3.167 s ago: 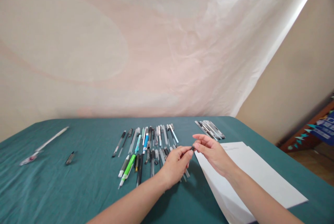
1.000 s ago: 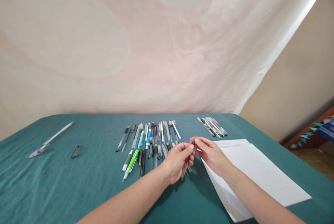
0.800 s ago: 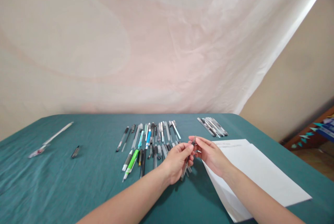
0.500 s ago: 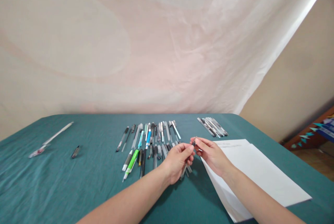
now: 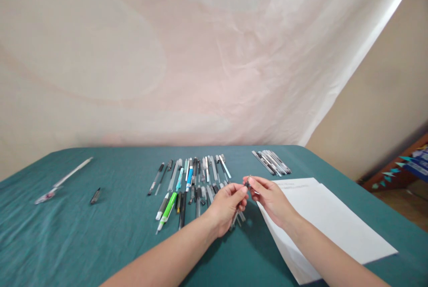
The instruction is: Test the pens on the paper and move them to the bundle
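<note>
My left hand and my right hand meet fingertip to fingertip over the green cloth. Pinched between them is a small dark pen part, mostly covered by the fingers. Both hands are closed on it. Clear pen pieces show just below my left hand; whether it holds them I cannot tell. Beside that hand, pens and pen parts lie in two rough rows, among them a green pen, a blue and white pen and a black pen.
White paper sheets lie under and beyond my right forearm. A bundle of pens rests at the back right. On the left are a short dark pen cap and a long whitish stick-like item. A pale curtain hangs behind the table.
The view has shifted very slightly. My hands stay together on the small pen part, with only a tiny movement of the fingertips.
</note>
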### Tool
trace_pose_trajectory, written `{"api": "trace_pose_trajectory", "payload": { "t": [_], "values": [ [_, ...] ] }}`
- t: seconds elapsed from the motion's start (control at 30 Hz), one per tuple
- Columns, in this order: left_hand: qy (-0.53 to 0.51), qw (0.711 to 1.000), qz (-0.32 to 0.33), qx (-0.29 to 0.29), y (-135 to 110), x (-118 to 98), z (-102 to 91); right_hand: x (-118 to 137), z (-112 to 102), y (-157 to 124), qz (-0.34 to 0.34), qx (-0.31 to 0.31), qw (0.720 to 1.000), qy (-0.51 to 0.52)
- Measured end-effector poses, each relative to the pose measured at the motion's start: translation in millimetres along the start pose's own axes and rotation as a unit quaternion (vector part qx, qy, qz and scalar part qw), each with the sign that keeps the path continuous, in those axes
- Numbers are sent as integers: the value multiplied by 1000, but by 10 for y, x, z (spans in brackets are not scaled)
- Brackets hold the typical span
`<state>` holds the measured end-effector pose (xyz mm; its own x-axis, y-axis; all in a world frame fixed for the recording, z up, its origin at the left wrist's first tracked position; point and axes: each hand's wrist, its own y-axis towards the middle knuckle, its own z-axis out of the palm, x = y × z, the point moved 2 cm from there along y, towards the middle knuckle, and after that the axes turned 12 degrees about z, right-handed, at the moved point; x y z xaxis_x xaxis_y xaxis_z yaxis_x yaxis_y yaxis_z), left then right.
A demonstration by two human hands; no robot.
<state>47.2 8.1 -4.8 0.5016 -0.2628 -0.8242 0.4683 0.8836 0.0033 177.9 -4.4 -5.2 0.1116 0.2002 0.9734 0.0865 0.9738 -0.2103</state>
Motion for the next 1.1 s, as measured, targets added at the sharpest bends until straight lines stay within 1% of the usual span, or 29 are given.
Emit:
{"api": "trace_pose_trajectory", "payload": {
  "t": [0.07,0.1,0.13,0.17,0.2,0.23,0.3,0.33,0.37,0.4,0.47,0.53,0.6,0.63,0.67,0.7,0.73,0.77,0.8,0.83,0.9,0.93,0.97,1.0,1.03,1.1],
  "values": [
    [-18,1000,1,-10,14,17,-12,6,15,-23,-32,-19,998,-41],
    [-29,999,2,-19,26,21,-21,16,20,-42,-61,-34,995,-73],
    [-43,999,5,-29,43,21,-34,31,23,-67,-100,-53,987,-115],
    [-57,997,10,-42,61,15,-48,50,29,-96,-149,-68,972,-166],
    [-71,996,17,-57,81,3,-63,70,41,-128,-202,-74,951,-224],
    [-83,994,25,-72,101,-13,-78,86,59,-160,-255,-68,922,-284],
    [-100,989,38,-104,130,-50,-103,97,105,-214,-337,-32,858,-387],
    [-107,986,41,-119,138,-66,-110,95,127,-232,-363,-11,830,-423],
    [-112,984,42,-129,140,-78,-113,91,145,-243,-382,4,809,-447],
    [-117,984,40,-131,137,-83,-110,86,160,-249,-394,11,795,-462],
    [-116,987,34,-107,122,-76,-91,82,177,-253,-401,10,786,-470],
    [-100,992,37,-69,101,-55,-70,95,181,-263,-405,5,793,-455],
    [-63,996,52,-29,73,-43,-50,143,166,-284,-402,2,809,-428],
    [-28,997,66,-7,54,-48,-37,185,149,-297,-399,-1,821,-409],
    [24,996,84,21,29,-62,-20,239,122,-307,-390,-8,835,-388],
    [92,989,105,56,-3,-83,3,301,81,-310,-374,-23,852,-366],
    [180,971,132,92,-42,-108,31,367,26,-306,-352,-47,870,-342],
    [276,938,159,133,-89,-130,65,430,-45,-293,-328,-82,886,-317],
    [370,894,184,175,-140,-145,101,483,-132,-273,-304,-125,898,-292],
    [453,839,210,216,-192,-151,137,517,-231,-246,-278,-169,906,-270],
    [566,725,257,295,-285,-129,198,520,-453,-183,-239,-250,909,-231],
    [603,677,270,324,-318,-106,214,484,-565,-145,-217,-269,914,-213],
    [631,639,276,343,-338,-79,221,426,-676,-108,-193,-281,921,-188],
    [652,610,278,355,-347,-54,220,352,-780,-71,-163,-277,934,-157],
    [669,588,278,359,-346,-32,213,272,-872,-37,-135,-260,947,-130],
    [694,559,276,360,-328,-5,195,123,-1016,14,-88,-212,969,-92]
  ]
}}
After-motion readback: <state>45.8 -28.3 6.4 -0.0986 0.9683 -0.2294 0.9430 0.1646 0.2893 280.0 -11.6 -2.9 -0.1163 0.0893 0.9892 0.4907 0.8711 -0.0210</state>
